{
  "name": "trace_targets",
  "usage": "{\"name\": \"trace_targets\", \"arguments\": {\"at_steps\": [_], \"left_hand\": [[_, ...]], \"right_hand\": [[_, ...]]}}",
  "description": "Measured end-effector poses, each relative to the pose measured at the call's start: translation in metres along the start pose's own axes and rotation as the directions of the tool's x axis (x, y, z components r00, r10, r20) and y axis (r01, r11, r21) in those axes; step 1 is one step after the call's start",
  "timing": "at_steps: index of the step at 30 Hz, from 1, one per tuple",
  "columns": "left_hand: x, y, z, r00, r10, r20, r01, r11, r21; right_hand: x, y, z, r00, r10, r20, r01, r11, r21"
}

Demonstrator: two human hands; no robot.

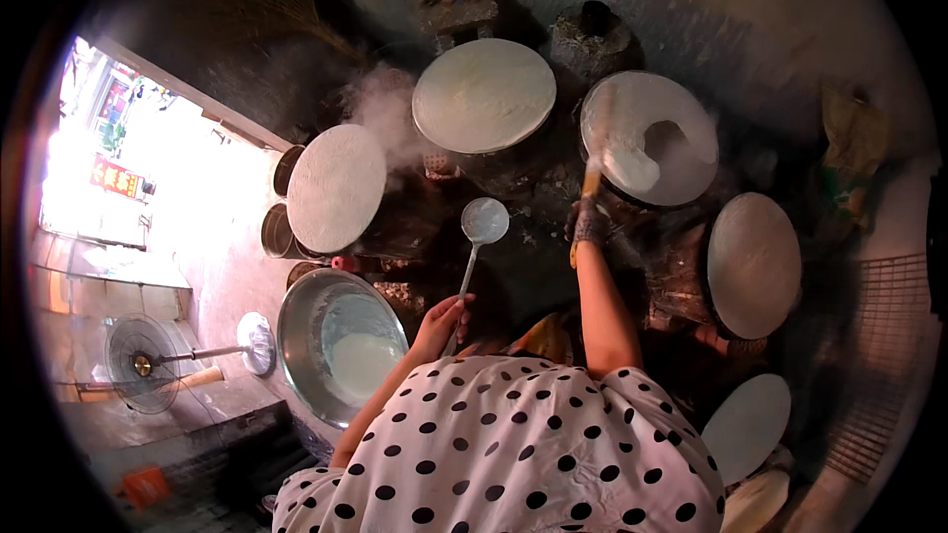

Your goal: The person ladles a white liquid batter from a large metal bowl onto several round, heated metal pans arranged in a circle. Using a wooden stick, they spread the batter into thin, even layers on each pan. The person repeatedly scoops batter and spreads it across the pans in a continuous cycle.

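Note:
My left hand [446, 320] grips the handle of a long metal ladle [485, 220], its round bowl pointing away from me. On my right hand [590, 222] is a dark glove with bare fingers hard to make out. It holds a flat wooden tool [601, 135], blurred by motion, over a round griddle [717, 159]. Pale batter [633, 169] coats most of that griddle, thickest near the tool, and a dark patch [666, 142] shows through. Below and left of the ladle, a wide metal basin [285, 344] holds white liquid batter [366, 366].
Pale-covered round griddles stand around me: one at back centre [485, 95], a steaming one at left [337, 189], others at right [754, 266] and lower right [748, 426]. Metal buckets [278, 231] and a standing fan [142, 364] are left. A wire grid [885, 355] stands far right.

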State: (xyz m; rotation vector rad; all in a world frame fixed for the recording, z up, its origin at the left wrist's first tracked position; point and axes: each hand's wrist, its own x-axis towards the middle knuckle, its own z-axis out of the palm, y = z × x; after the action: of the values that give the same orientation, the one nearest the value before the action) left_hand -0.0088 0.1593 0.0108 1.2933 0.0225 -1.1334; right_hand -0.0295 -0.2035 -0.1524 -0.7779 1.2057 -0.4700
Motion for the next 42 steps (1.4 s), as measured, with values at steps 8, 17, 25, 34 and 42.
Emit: {"name": "trace_targets", "arguments": {"at_steps": [8,17,25,34,42], "left_hand": [[-0.011,0.004,-0.036,0.991,0.064,-0.116,-0.063,0.998,0.016],[0.018,0.005,-0.012,0.999,0.019,-0.027,-0.019,0.999,0.028],[0.042,0.011,0.036,0.998,0.052,0.028,-0.052,0.998,0.021],[0.061,0.009,0.074,0.998,0.050,0.023,-0.051,0.998,0.029],[0.072,0.014,0.107,0.998,0.060,0.008,-0.060,0.998,0.010]], "right_hand": [[-0.053,-0.001,-0.067,0.982,-0.029,-0.186,-0.012,0.976,-0.218],[-0.063,-0.041,-0.080,0.998,-0.028,-0.061,-0.004,0.887,-0.461],[-0.032,-0.064,-0.150,0.984,-0.004,-0.180,-0.031,0.981,-0.190],[-0.031,-0.120,-0.212,0.997,-0.081,-0.006,0.080,0.992,-0.100],[0.005,-0.084,-0.239,0.982,0.190,-0.005,-0.179,0.912,-0.369]]}}
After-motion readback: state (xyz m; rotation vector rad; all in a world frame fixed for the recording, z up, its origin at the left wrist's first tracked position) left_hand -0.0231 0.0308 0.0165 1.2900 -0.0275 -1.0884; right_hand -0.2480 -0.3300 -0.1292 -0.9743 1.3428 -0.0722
